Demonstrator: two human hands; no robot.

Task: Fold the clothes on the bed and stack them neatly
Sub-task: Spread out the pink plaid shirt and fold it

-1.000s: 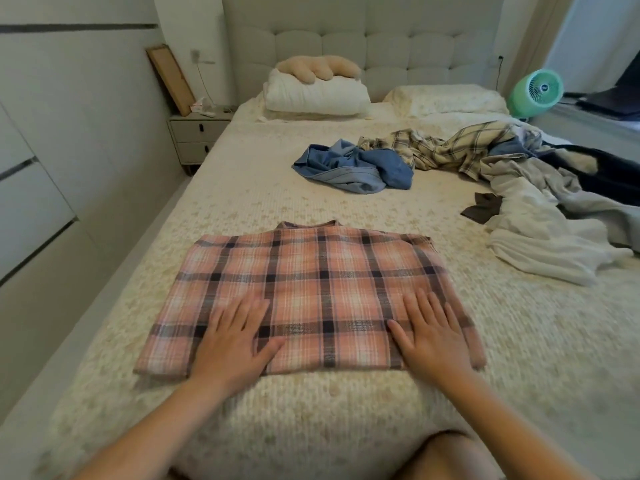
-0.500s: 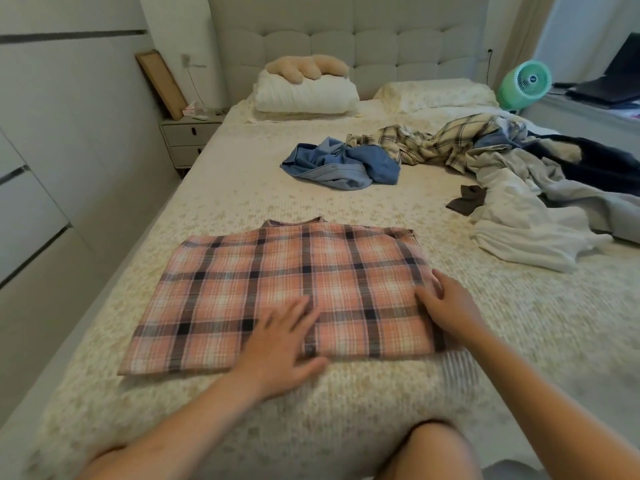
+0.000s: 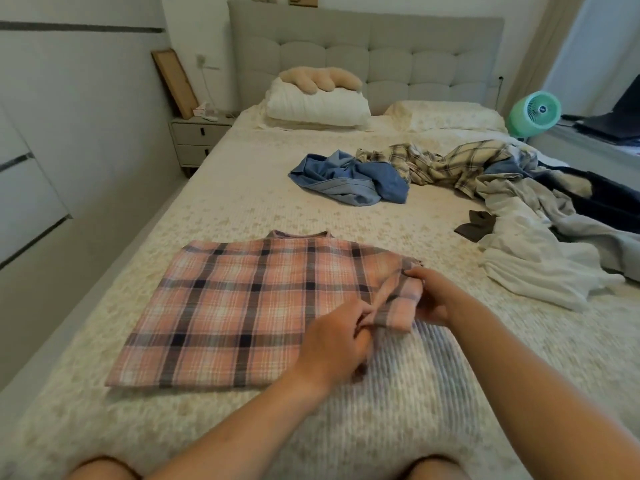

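A pink plaid shirt (image 3: 242, 313) lies partly folded on the cream bed (image 3: 242, 209), collar toward the headboard. Its right edge is lifted off the cover. My left hand (image 3: 332, 344) pinches the near right corner of the shirt. My right hand (image 3: 433, 296) grips the raised right edge a little farther up. Unfolded clothes lie beyond: a blue shirt (image 3: 349, 178), a cream plaid shirt (image 3: 443, 164) and a pile of white and grey garments (image 3: 533, 258) at the right.
White pillows (image 3: 318, 105) and a beige plush (image 3: 322, 81) sit at the grey headboard. A dark blue garment (image 3: 609, 202) lies at the far right. A green fan (image 3: 535, 112) stands beside the bed, a nightstand (image 3: 194, 136) at the left.
Both hands left their flat press on the shirt. They moved to its right side, took hold of the edge and lifted it. The camera view shifted back.
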